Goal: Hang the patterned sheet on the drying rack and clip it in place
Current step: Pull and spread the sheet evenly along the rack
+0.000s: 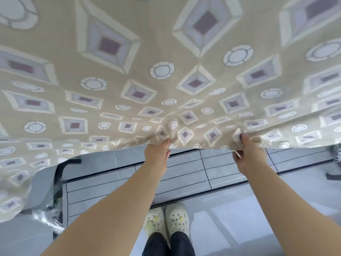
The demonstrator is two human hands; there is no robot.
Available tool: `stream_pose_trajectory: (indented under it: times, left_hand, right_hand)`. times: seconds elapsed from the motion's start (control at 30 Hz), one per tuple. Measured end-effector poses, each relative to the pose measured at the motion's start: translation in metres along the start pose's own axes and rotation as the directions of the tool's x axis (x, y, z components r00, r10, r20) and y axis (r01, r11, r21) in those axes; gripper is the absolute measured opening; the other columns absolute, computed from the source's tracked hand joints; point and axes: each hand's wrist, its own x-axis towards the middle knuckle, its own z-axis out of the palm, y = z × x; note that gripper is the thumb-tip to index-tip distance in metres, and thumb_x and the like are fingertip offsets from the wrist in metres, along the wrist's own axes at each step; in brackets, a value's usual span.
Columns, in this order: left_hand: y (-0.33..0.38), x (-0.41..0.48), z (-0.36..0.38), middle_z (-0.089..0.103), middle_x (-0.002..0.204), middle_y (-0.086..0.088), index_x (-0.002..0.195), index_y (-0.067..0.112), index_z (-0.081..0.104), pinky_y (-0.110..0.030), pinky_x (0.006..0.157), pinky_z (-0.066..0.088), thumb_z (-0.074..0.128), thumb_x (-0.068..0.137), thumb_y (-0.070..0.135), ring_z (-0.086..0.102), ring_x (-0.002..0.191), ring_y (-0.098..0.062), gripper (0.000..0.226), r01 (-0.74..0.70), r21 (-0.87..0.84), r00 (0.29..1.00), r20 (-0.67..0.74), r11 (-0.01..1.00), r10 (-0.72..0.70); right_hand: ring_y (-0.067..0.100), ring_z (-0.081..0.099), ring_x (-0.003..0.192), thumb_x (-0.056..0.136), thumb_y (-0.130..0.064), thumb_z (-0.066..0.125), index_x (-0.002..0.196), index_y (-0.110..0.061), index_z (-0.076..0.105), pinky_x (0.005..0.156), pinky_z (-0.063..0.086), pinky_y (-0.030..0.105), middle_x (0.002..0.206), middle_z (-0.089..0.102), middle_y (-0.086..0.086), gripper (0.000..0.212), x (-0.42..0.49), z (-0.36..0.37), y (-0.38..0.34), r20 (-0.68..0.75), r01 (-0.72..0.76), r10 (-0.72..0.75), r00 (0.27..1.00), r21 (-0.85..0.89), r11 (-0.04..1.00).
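Head view, left hand (158,152), right hand (248,154) gripping sheet (166,71) edge

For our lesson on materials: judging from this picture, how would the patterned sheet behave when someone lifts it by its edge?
The patterned sheet is probably floppy: it puckers where the left hand and right hand grip its edge. It likely sags wherever unsupported, since its left side droops in folds toward the floor. It seems fairly light, held up by fingertip grips alone.

Beige patterned sheet (166,52), seemingly draped overhead
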Motion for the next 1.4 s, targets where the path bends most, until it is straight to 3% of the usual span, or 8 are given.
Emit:
stream_pose_trajectory:
  times: [0.13,0.33,0.6,0.7,0.77,0.9,1.07,1.4]
  left_hand:
    - [-0.015,0.017,0.006,0.056,0.083,0.001,0.094,0.007,0.05,-0.02,0.079,0.048,0.066,0.086,0.008,0.052,0.068,-0.007,0.019,-0.012,0.023,0.998,-0.056,1.0,0.013]
    - [-0.016,0.031,0.02,0.059,0.083,0.005,0.076,0.019,0.051,-0.016,0.065,0.046,0.064,0.088,0.013,0.052,0.068,-0.006,0.018,-0.055,0.075,0.997,-0.041,0.996,0.058]
    - [-0.018,-0.005,0.019,0.048,0.11,-0.003,0.122,0.016,0.053,-0.031,0.086,0.043,0.06,0.091,0.017,0.051,0.102,-0.017,0.032,0.1,0.264,0.981,0.138,0.959,-0.14]
    - [-0.022,-0.03,0.027,0.052,0.099,-0.001,0.134,0.016,0.044,-0.031,0.086,0.042,0.055,0.093,0.016,0.053,0.095,-0.016,0.042,0.029,0.41,0.982,0.161,0.912,-0.104]
    - [-0.026,-0.049,0.036,0.053,0.122,-0.005,0.138,0.017,0.04,-0.029,0.081,0.043,0.055,0.092,0.016,0.051,0.094,-0.015,0.048,-0.091,0.555,0.979,0.204,0.827,-0.029]
    - [-0.034,-0.088,0.067,0.046,0.136,-0.011,0.13,0.015,0.044,-0.03,0.083,0.042,0.055,0.091,0.015,0.049,0.101,-0.018,0.041,-0.311,0.649,0.924,0.377,0.694,0.062]
    - [-0.053,-0.136,0.114,0.056,0.113,-0.011,0.105,0.022,0.054,-0.027,0.079,0.044,0.055,0.089,0.013,0.052,0.092,-0.017,0.019,-0.406,0.671,0.883,0.462,0.621,0.078]
    - [-0.103,-0.209,0.221,0.056,0.087,0.003,0.103,0.017,0.055,-0.021,0.065,0.045,0.056,0.09,0.01,0.058,0.073,-0.009,0.014,-0.357,0.633,0.907,0.41,0.687,0.093]
  right_hand:
    - [0.012,0.053,0.098,0.085,-0.035,0.066,0.12,-0.012,0.052,0.073,0.048,0.022,0.103,0.053,-0.002,0.044,0.008,0.001,0.001,-0.074,0.028,-0.03,0.997,-0.033,0.999]
    - [0.019,0.059,0.111,0.087,-0.036,0.063,0.087,-0.015,0.046,0.099,0.045,0.035,0.089,0.06,0.005,0.027,0.009,-0.001,0.007,-0.119,-0.02,0.02,0.993,0.005,1.0]
    - [0.019,0.051,0.108,0.088,-0.039,0.061,0.12,-0.024,0.05,0.091,0.043,0.033,0.117,0.052,-0.001,0.037,-0.006,-0.034,0.02,0.052,-0.147,0.145,0.988,0.03,0.989]
    - [0.02,0.052,0.105,0.089,-0.033,0.061,0.117,-0.02,0.051,0.089,0.045,0.033,0.117,0.053,0.0,0.032,-0.024,-0.06,0.017,0.001,-0.171,0.171,0.985,0.082,0.982]
    - [0.019,0.054,0.098,0.091,-0.029,0.058,0.111,-0.019,0.052,0.085,0.046,0.031,0.113,0.055,0.001,0.023,-0.037,-0.076,0.011,-0.062,-0.159,0.168,0.984,0.127,0.979]
    - [0.018,0.054,0.09,0.092,-0.026,0.056,0.111,-0.016,0.053,0.078,0.046,0.029,0.106,0.057,0.001,0.022,-0.051,-0.099,-0.011,-0.091,-0.118,0.137,0.986,0.193,0.974]
    - [0.015,0.055,0.081,0.093,-0.023,0.054,0.108,-0.015,0.054,0.073,0.047,0.027,0.093,0.058,-0.001,0.017,-0.045,-0.133,-0.053,-0.052,-0.094,0.107,0.993,0.22,0.971]
    - [0.014,0.054,0.071,0.092,-0.019,0.053,0.1,-0.014,0.054,0.063,0.046,0.025,0.086,0.059,0.0,0.009,-0.006,-0.23,-0.145,0.001,-0.096,0.098,0.995,0.219,0.971]
